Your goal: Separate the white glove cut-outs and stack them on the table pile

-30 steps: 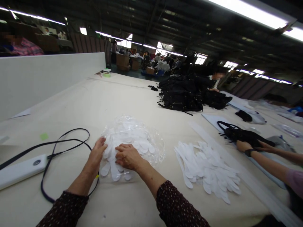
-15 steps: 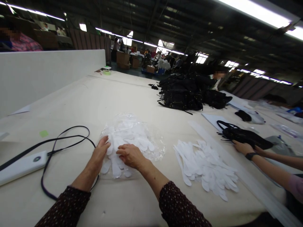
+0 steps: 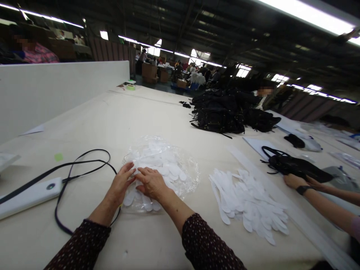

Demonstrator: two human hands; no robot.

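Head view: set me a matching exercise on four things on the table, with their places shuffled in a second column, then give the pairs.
Column one
1. Clear plastic bag
2. Green tape roll
3. White device
4. Heap of loose white pieces

Column two
A. Near the far end of the white partition
B. On the table, just right of the bag
C. Left of the bag, beside a looped black strap
D. At the left hand and the right hand

Pairs: 1-D, 2-A, 3-C, 4-B
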